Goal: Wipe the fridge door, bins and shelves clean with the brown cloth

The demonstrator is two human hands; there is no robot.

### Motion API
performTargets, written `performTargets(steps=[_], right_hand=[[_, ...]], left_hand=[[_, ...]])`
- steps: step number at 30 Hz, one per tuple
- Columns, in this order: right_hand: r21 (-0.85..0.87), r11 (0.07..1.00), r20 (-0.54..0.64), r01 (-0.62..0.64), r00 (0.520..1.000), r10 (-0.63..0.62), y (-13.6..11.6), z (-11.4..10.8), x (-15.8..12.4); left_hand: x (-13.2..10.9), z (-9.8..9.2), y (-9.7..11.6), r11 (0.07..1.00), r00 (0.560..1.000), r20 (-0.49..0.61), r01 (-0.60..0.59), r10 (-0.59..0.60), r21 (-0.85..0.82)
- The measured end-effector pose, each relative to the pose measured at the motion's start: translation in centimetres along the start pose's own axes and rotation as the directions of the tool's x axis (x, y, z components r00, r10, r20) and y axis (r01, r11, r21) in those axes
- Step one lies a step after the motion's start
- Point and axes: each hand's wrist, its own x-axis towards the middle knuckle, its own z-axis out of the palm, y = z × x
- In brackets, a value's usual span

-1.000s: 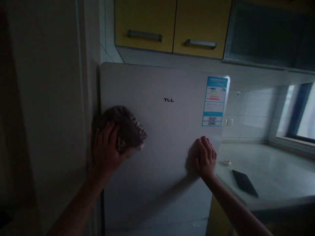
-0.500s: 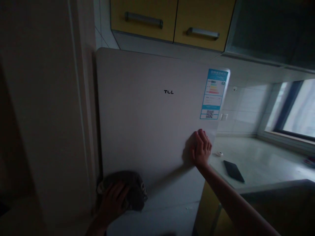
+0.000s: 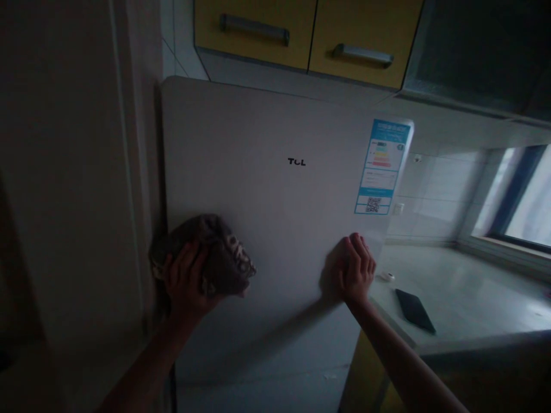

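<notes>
A dark grey cloth (image 3: pixel 221 258) with a pale pattern along its edge lies bunched against the left part of a TCL fridge door (image 3: pixel 267 212). My left hand (image 3: pixel 187 275) presses it there, fingers curled over the fabric. On the right side of the same door, below the blue-and-white energy label (image 3: pixel 383 166), rests my right hand (image 3: pixel 357 267). Its fingers are bent and close together, and no object shows in it. The palm side is hidden from me.
Yellow wall cabinets (image 3: pixel 253 43) with metal handles hang above the fridge. A door frame (image 3: pixel 133 172) stands close on the left. At right, a pale counter (image 3: pixel 465 275) bears a dark flat object (image 3: pixel 415 310) and a small white item (image 3: pixel 387 276), with a window (image 3: pixel 529 201) beyond.
My left hand has moved the cloth up the door, from low down to about mid-height. My right hand stays at the same spot on the door; the view has shifted slightly.
</notes>
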Motion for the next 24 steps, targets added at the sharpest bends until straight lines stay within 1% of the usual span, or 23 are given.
performTargets(steps=[1,3,4,5,7,9,10,11,13,14,15,17,18,19,20,22,24], right_hand=[[0.004,1.000,0.003,-0.005,1.000,0.005,0.0,0.0,0.0],[0.010,1.000,0.005,-0.014,1.000,0.014,0.0,0.1,-0.1],[0.008,1.000,0.003,-0.019,1.000,0.019,-0.1,0.1,-0.2],[0.002,1.000,0.002,-0.024,1.000,0.024,-0.1,0.1,-0.2],[-0.011,1.000,0.011,-0.027,1.000,0.027,-0.1,0.1,-0.2],[-0.022,0.999,0.033,-0.034,0.999,0.034,-0.2,0.1,-0.3],[-0.028,0.999,0.043,-0.036,0.998,0.037,-0.3,0.1,-0.3],[-0.036,0.999,0.047,-0.039,0.998,0.040,-0.3,0.1,-0.3],[-0.056,0.998,0.042,-0.043,0.998,0.046,-0.4,0.2,-0.4],[-0.061,0.997,0.037,-0.044,0.998,0.046,-0.5,0.3,-0.4],[-0.061,0.997,0.032,-0.043,0.998,0.046,-0.6,0.3,-0.4],[-0.044,0.998,0.026,-0.042,0.999,0.044,-0.7,0.3,-0.5],[-0.032,0.999,0.026,-0.041,0.999,0.042,-0.7,0.3,-0.5],[-0.020,0.999,0.026,-0.040,0.999,0.041,-0.7,0.3,-0.5],[-0.012,0.999,0.029,-0.040,0.999,0.040,-0.7,0.3,-0.5],[-0.009,0.999,0.041,-0.039,0.998,0.040,-0.7,0.2,-0.5],[-0.021,0.999,0.054,-0.037,0.998,0.038,-0.6,0.2,-0.5]], left_hand=[[-3.5,-0.2,0.2,1.000,1.000,0.012,-0.021,0.021,0.004],[-11.1,-1.2,0.7,0.996,0.994,0.058,-0.092,0.092,-0.004],[-14.9,-1.9,1.0,0.991,0.982,0.133,-0.133,0.134,-0.012],[-18.7,-2.8,1.4,0.987,0.971,0.174,-0.160,0.162,-0.027],[-25.3,-4.6,2.6,0.988,0.941,0.306,-0.129,0.148,-0.082],[-30.3,-5.9,4.0,0.989,0.901,0.410,-0.108,0.142,-0.105],[-32.1,-6.4,4.8,0.991,0.884,0.450,-0.090,0.124,-0.096],[-33.4,-6.6,5.7,0.993,0.862,0.493,-0.080,0.113,-0.088],[-34.7,-6.2,7.8,0.995,0.822,0.561,-0.063,0.095,-0.077],[-34.7,-5.6,9.1,0.995,0.814,0.574,-0.054,0.090,-0.081],[-34.5,-4.7,10.7,0.994,0.818,0.568,-0.049,0.094,-0.094],[-33.1,-2.4,14.5,0.986,0.849,0.512,-0.064,0.134,-0.151],[-32.1,-1.0,16.8,0.975,0.850,0.492,-0.103,0.190,-0.199],[-30.9,0.5,19.1,0.955,0.836,0.481,-0.158,0.264,-0.251],[-29.6,2.0,21.5,0.925,0.802,0.483,-0.221,0.353,-0.308],[-27.1,4.8,26.1,0.841,0.702,0.488,-0.317,0.519,-0.438],[-25.2,6.9,29.8,0.781,0.654,0.462,-0.349,0.598,-0.518]])
